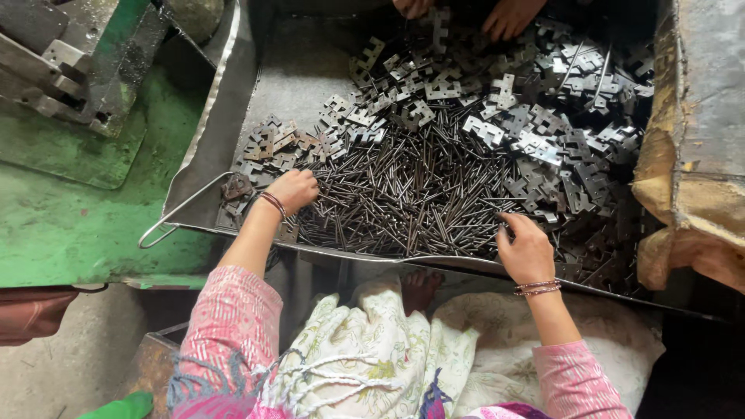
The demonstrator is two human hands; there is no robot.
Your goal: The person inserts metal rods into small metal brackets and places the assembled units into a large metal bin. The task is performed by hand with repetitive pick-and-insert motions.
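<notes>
Sorting through a big metal tray [233, 140] heaped with hardware, the person works both hands at the near edge of the pile. The left hand [292, 190] is curled shut, knuckles up, at the left fringe of the heap of thin steel pins [403, 198], just where the pins meet a loose scatter of notched hinge plates [268, 147]; it seems to be closed on something small, though what it grips is hidden under the fingers. The right hand [526, 250] rests on the near right side of the pins, fingers bent and thumb tucked in, pinching at the ends of a few pins rather than lying flat. More bright hinge plates [535, 132] are banked behind and to the right of the pins, filling the far half of the tray.

The step in hand looks like picking: each hand gathering pieces out of the mixed heap. A next move would call for a clean pinch on a single pin or plate and a lift clear of the tangle, since the pins lie crossed over one another and drag neighbours along.

Across the tray, another person's hands [508, 15] reach into the plates from the far side. A green machine base [70, 202] stands to the left
</notes>
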